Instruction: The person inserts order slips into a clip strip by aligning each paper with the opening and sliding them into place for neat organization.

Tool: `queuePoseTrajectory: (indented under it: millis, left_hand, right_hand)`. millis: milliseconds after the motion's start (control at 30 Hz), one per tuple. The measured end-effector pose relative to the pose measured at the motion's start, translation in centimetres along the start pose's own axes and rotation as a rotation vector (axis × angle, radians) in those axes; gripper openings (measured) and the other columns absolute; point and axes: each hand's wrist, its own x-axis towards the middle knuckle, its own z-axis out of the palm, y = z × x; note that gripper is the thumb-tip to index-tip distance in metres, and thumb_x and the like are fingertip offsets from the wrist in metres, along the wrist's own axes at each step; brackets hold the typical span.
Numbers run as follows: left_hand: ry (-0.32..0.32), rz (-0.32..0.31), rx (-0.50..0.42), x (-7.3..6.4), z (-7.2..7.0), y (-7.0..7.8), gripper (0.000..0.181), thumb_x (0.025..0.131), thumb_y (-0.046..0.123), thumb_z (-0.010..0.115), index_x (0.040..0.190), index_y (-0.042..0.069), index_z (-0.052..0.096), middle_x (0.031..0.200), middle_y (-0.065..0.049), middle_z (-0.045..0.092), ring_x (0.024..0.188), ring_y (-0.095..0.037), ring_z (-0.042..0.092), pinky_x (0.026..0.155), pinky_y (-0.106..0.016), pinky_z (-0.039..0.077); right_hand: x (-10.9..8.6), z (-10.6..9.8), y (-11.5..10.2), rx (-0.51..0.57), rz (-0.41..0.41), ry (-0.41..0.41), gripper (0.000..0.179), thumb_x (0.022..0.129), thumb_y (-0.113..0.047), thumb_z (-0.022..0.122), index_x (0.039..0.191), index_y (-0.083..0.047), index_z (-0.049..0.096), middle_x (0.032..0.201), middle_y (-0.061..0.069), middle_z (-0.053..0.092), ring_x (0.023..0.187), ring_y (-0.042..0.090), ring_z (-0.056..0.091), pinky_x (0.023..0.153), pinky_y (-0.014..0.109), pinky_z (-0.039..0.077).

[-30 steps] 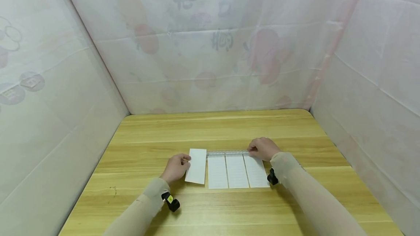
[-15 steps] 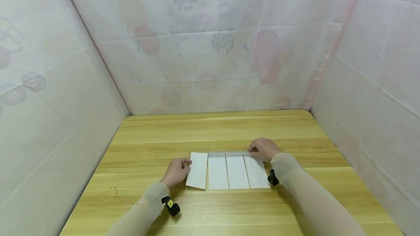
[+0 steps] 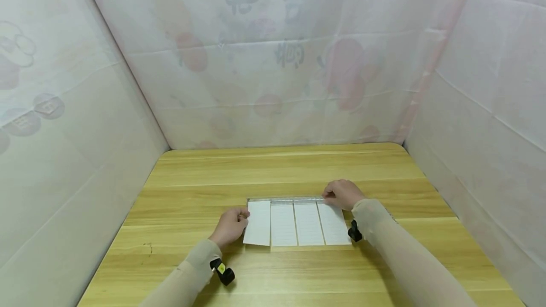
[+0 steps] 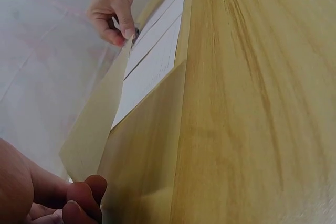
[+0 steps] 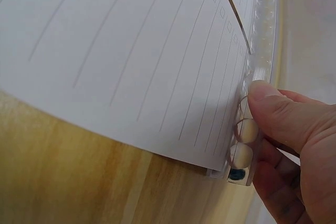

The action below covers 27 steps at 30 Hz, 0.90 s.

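Note:
My left hand (image 3: 229,225) pinches the left edge of a narrow white paper sheet (image 3: 258,224). In the left wrist view this sheet (image 4: 97,114) slants above the table. Three lined paper strips (image 3: 309,225) lie side by side to its right, parted by thin gaps. Along their far ends runs a clear plastic binding strip (image 3: 294,199) with round loops. My right hand (image 3: 343,193) grips that strip's right end between thumb and fingers; the right wrist view shows the loops (image 5: 245,129) close to the thumb. How the held sheet's far end meets the strip cannot be made out.
The papers lie on a wood-grain table (image 3: 277,169). Pale printed cloth walls (image 3: 273,84) stand behind it and on both sides. A black wrist camera (image 3: 223,271) hangs below the left sleeve, another (image 3: 354,231) by the right.
My left hand has brought the white sheet toward me and slightly right, so its far end has come down to the clear strip's left part. The right hand has stayed in place.

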Motion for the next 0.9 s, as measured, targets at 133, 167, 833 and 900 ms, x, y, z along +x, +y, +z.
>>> queuePoseTrajectory:
  millis: [133, 167, 833, 900]
  left_hand:
    - [-0.004, -0.005, -0.001, -0.09, -0.01, -0.06, 0.022, 0.093, 0.002, 0.053, 0.113, -0.002, 0.063, 0.095, -0.009, 0.062, 0.071, -0.018, 0.05, 0.058, -0.03, 0.042]
    - [-0.005, 0.0, -0.001, -0.12, -0.03, -0.08, 0.023, 0.093, 0.001, 0.052, 0.113, -0.002, 0.063, 0.094, -0.009, 0.061, 0.069, -0.018, 0.049, 0.057, -0.03, 0.041]
    - [0.005, -0.012, -0.047, -0.55, 0.01, -0.65, 0.024, 0.092, 0.001, 0.052, 0.113, -0.005, 0.063, 0.087, -0.009, 0.061, 0.069, -0.018, 0.053, 0.058, -0.032, 0.045]
    - [0.012, -0.011, -0.046, -0.58, 0.03, -0.64, 0.023, 0.092, 0.001, 0.052, 0.112, -0.004, 0.063, 0.088, -0.009, 0.061, 0.071, -0.018, 0.053, 0.06, -0.032, 0.045]
  right_hand:
    - [0.07, 0.11, 0.04, -0.007, -0.003, 0.008, 0.011, 0.084, -0.019, 0.076, 0.095, -0.017, 0.076, 0.093, -0.005, 0.069, 0.082, 0.012, 0.063, 0.073, 0.034, 0.052]
    - [0.08, 0.12, 0.02, -0.008, -0.002, 0.009, 0.011, 0.084, -0.019, 0.076, 0.095, -0.017, 0.076, 0.093, -0.005, 0.069, 0.082, 0.013, 0.063, 0.073, 0.034, 0.052]
    - [0.15, 0.2, -0.24, 0.009, 0.011, 0.005, 0.011, 0.084, -0.018, 0.075, 0.096, -0.018, 0.076, 0.093, -0.006, 0.069, 0.082, 0.011, 0.063, 0.074, 0.034, 0.052]
    - [0.15, 0.26, -0.22, 0.008, 0.009, 0.005, 0.011, 0.084, -0.018, 0.075, 0.096, -0.017, 0.076, 0.093, -0.006, 0.069, 0.082, 0.011, 0.063, 0.074, 0.034, 0.052]
